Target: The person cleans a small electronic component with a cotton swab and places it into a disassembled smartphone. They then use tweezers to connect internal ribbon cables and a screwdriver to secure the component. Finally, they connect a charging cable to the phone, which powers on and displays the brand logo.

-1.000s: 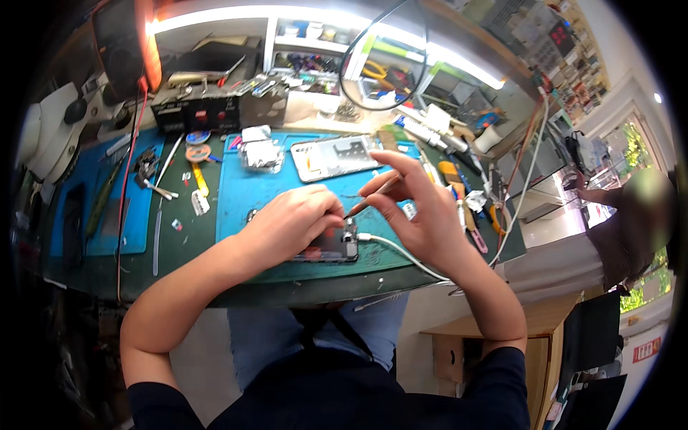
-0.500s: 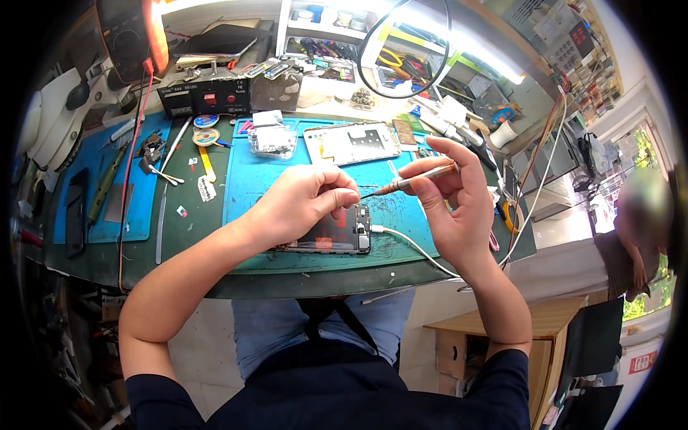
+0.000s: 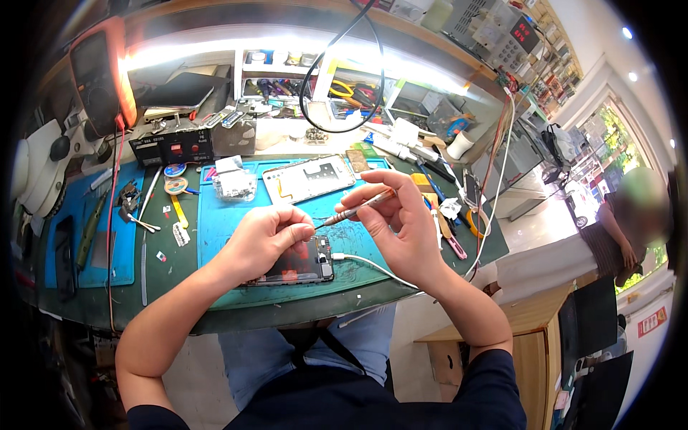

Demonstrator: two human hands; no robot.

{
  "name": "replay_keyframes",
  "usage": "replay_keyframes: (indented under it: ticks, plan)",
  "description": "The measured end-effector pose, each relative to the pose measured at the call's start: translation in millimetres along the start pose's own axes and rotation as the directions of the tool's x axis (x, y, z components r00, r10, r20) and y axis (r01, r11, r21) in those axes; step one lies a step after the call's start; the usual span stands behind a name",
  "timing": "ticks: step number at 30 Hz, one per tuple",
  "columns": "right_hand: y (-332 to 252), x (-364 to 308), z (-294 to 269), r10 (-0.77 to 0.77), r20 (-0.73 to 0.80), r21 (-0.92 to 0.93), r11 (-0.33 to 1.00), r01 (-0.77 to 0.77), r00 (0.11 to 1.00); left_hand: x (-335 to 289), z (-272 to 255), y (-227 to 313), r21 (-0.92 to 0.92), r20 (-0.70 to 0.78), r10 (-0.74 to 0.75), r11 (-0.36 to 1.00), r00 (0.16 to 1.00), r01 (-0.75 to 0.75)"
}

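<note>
My right hand (image 3: 405,233) grips a slim metal precision screwdriver (image 3: 356,210) between thumb and fingers, its shaft slanting down to the left. At its tip, my left hand (image 3: 266,242) is closed in a pinch; whatever sits between thumb and forefinger is too small to make out. Beneath both hands lies an opened phone (image 3: 304,264) with a dark inside, partly covered by my left hand. A white cable (image 3: 369,261) meets the phone's right end. Behind the hands rests a pale phone housing (image 3: 287,185) on the blue mat (image 3: 222,276).
A bag of small parts (image 3: 235,185) lies left of the housing. A black box-shaped device (image 3: 172,147) and an orange multimeter (image 3: 104,79) stand at the back left. Pliers (image 3: 476,222) and other tools lie on the right. A person (image 3: 609,229) is at the far right.
My view has shifted, so the bench appears lower and further left. The screwdriver stays in my right hand, and my left hand keeps its pinch at the tip.
</note>
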State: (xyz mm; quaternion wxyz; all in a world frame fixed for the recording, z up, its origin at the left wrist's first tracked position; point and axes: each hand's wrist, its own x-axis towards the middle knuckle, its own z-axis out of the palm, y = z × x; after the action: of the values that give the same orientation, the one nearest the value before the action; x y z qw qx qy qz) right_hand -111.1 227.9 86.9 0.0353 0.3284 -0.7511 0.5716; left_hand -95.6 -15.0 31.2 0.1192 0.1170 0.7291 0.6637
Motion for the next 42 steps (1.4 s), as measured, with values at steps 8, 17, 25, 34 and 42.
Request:
replay_keyframes:
  ticks: [8, 17, 25, 34, 42]
  plan:
    - [-12.7, -0.7, -5.2, -0.023, 0.013, -0.296, 0.955, 0.026, 1.0, -2.8, 5.0, 4.3, -0.01, 0.06, -0.114, 0.993, 0.992, 0.115]
    - [3.9, -0.4, 4.2, -0.107, 0.178, -0.411, 0.895, 0.173, 0.978, -3.2, 5.7, -14.8, 0.415, 0.172, 0.354, 0.82, 0.919, -0.394]
    - [14.9, 1.1, 7.4, -0.119, 0.237, -0.407, 0.889, 0.21, 0.964, 0.2, 5.7, -24.6, 0.482, 0.187, 0.467, 0.723, 0.864, -0.495]
    - [5.5, 4.8, 2.7, 0.059, 0.346, -0.587, 0.792, 0.167, 0.936, -0.3, 6.3, -22.1, 0.482, 0.174, 0.43, 0.747, 0.886, -0.457]
    - [9.2, 7.2, 8.5, -0.043, 0.256, -0.572, 0.798, 0.187, 0.966, 0.0, 6.3, -21.1, 0.478, 0.18, 0.442, 0.741, 0.879, -0.471]
